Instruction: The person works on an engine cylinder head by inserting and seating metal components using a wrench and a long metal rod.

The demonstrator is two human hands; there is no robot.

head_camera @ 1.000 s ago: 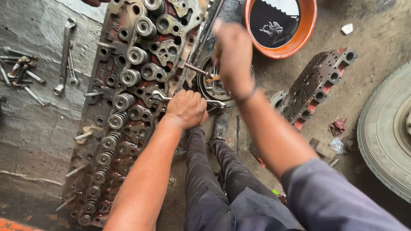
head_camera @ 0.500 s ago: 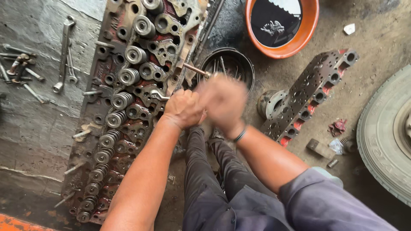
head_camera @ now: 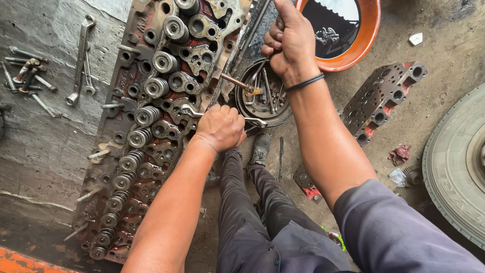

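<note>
Left hand (head_camera: 221,127) sits dead centre of the head view, fist clamped tight around a metal tool, looks like a spanner (head_camera: 222,114), whose ends poke out both sides of the fist, one end over the cylinder head (head_camera: 151,126) and the other pointing toward 3 o'clock. Right hand (head_camera: 289,43) is up at about 12 o'clock, fingers curled shut on a thin metal rod (head_camera: 260,68) that reaches down into a round black pan (head_camera: 262,98) full of small rods and bits. So the hands are well apart, each gripping its own piece.

That cylinder head is a big greasy one, running from 12 down to 7 o'clock, with a row of valve springs (head_camera: 144,114) along it and studs sticking out its left edge. A copper-coloured tube (head_camera: 237,83) lies between the head and the pan.

Over at 9 to 10 o'clock there's a pair of spanners (head_camera: 83,58) and some loose bolts (head_camera: 28,76) on the grey floor. An orange basin (head_camera: 353,30) of dark liquid sits at 1 o'clock, just behind the right hand. A smaller cylinder head (head_camera: 381,98) lies at 3 o'clock, and a tyre (head_camera: 459,162) fills the right edge. Person's dark trousers and a shoe (head_camera: 260,149) show at 6 o'clock, right below the left fist.
</note>
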